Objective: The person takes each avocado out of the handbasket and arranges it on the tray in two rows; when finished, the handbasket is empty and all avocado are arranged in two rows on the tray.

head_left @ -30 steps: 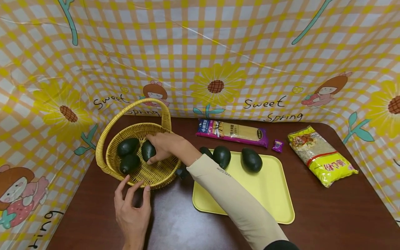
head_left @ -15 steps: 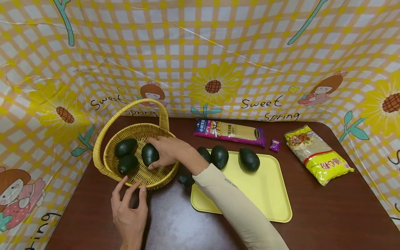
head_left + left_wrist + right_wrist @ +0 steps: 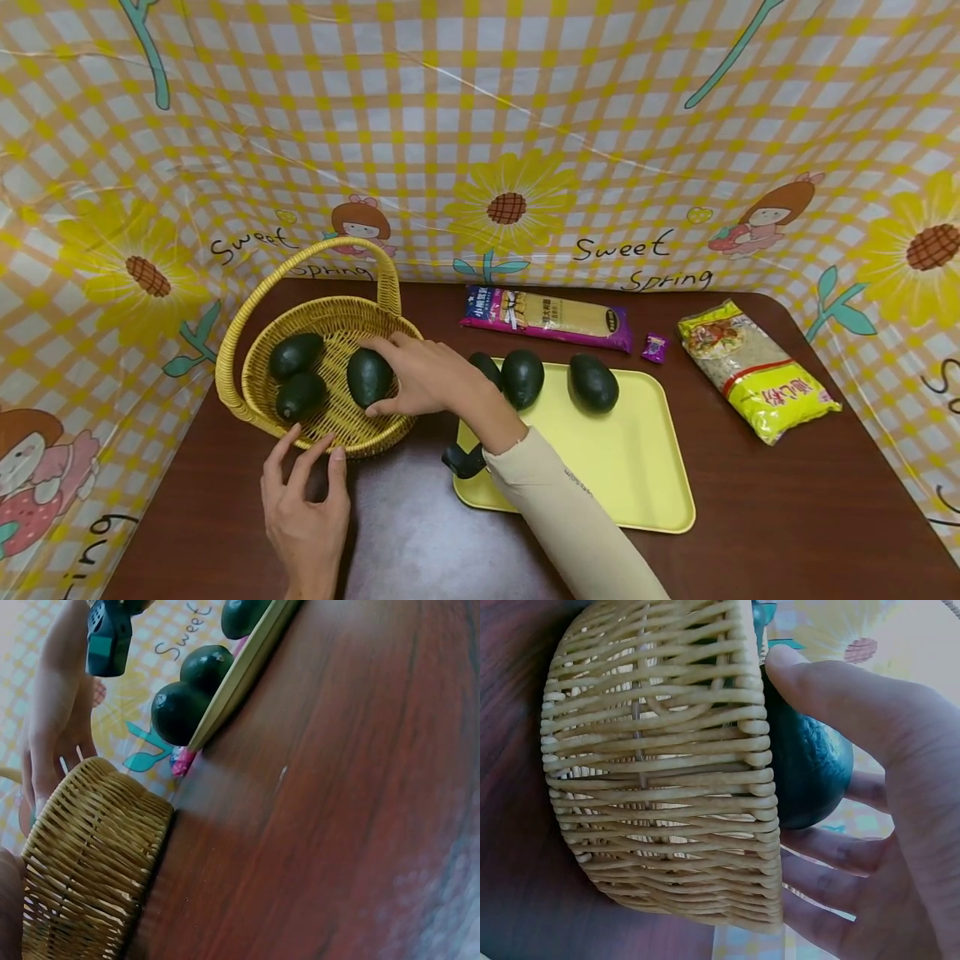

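My right hand (image 3: 427,375) grips a dark green avocado (image 3: 369,378) between thumb and fingers. In the right wrist view that avocado (image 3: 810,765) stands partly above the rim of the wicker basket (image 3: 660,772). Two more avocados lie at the left inside the yellow basket (image 3: 352,437): a rear one (image 3: 296,357) and a front one (image 3: 302,397). My left hand (image 3: 306,512) is at the basket's front rim, its spread fingers touching or very near it. A yellow tray (image 3: 630,467) to the right bears avocados, one (image 3: 522,378) near its left end and another (image 3: 593,383) farther right.
A third avocado (image 3: 485,367) on the tray's left is partly behind my right arm. Behind the tray lie a noodle pack (image 3: 551,318) and a small purple packet (image 3: 654,348). A yellow food bag (image 3: 757,371) lies at right. The basket's handle (image 3: 300,287) arches upward.
My right hand has moved right and slightly down in view with the avocado, away from the two others in the basket. The left hand stays by the rim; the whole view shifts slightly left.
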A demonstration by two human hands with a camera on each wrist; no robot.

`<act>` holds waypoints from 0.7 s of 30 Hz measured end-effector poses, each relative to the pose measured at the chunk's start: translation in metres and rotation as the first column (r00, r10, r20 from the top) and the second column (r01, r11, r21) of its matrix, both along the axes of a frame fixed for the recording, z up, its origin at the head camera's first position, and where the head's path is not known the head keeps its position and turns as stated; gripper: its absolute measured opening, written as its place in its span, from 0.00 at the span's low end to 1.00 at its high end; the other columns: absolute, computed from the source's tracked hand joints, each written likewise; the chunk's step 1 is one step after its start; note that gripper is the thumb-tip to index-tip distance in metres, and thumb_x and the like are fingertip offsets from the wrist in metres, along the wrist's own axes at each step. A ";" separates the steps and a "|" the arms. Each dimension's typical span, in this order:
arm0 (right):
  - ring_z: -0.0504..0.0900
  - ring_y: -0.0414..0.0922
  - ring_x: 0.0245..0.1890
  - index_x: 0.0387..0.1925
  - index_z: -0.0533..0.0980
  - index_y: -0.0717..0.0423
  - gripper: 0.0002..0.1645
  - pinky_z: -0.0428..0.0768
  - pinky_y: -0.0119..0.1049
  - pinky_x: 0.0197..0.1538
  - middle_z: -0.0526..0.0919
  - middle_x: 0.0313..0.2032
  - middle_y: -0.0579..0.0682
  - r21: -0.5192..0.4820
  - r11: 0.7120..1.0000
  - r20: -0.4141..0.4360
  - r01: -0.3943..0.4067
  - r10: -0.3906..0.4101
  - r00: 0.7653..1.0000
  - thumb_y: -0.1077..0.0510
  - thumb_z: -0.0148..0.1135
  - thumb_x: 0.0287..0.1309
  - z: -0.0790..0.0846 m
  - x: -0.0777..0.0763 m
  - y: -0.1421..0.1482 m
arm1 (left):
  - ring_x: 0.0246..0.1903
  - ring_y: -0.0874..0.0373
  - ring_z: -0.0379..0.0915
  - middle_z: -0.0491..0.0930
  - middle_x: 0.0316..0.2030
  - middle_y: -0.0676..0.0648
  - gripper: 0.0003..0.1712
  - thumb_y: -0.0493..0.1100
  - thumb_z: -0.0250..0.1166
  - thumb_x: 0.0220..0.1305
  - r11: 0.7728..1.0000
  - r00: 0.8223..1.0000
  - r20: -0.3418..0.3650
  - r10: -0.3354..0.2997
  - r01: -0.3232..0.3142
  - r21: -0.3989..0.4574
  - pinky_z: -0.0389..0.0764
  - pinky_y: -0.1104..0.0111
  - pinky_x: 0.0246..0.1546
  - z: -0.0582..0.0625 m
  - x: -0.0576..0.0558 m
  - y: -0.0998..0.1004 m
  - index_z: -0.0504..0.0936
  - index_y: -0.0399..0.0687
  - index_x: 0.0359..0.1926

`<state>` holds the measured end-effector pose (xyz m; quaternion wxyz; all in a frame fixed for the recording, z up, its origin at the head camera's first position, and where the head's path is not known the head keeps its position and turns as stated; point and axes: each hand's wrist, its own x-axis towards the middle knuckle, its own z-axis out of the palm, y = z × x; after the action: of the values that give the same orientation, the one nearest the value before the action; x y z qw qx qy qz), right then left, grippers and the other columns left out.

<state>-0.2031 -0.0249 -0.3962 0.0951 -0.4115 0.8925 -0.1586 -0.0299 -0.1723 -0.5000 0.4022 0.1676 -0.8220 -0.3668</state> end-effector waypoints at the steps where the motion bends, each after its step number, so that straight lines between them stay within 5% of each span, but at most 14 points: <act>1: 0.87 0.55 0.54 0.83 0.61 0.40 0.58 0.85 0.53 0.56 0.78 0.68 0.56 -0.009 1.000 -0.006 0.002 -0.002 1.000 0.29 0.76 0.59 0.000 0.002 0.001 | 0.61 0.33 0.76 0.81 0.65 0.40 0.13 0.38 0.80 0.64 1.000 1.000 -0.001 0.000 0.000 0.000 0.74 0.35 0.52 0.000 0.000 0.000 0.94 0.46 0.49; 21: 0.84 0.50 0.60 0.83 0.64 0.43 0.59 0.85 0.47 0.57 0.79 0.67 0.52 -0.186 0.983 -0.067 -0.008 -0.005 0.998 0.33 0.80 0.57 -0.008 0.034 0.028 | 0.61 0.33 0.75 0.81 0.65 0.40 0.12 0.40 0.79 0.66 1.000 1.000 -0.006 0.001 -0.001 -0.007 0.74 0.37 0.51 0.000 0.001 0.001 0.94 0.45 0.49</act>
<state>-0.1695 0.0036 -0.4045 0.0261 -0.4242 0.8762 -0.2273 -0.0294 -0.1713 -0.4997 0.4055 0.1654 -0.8218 -0.3644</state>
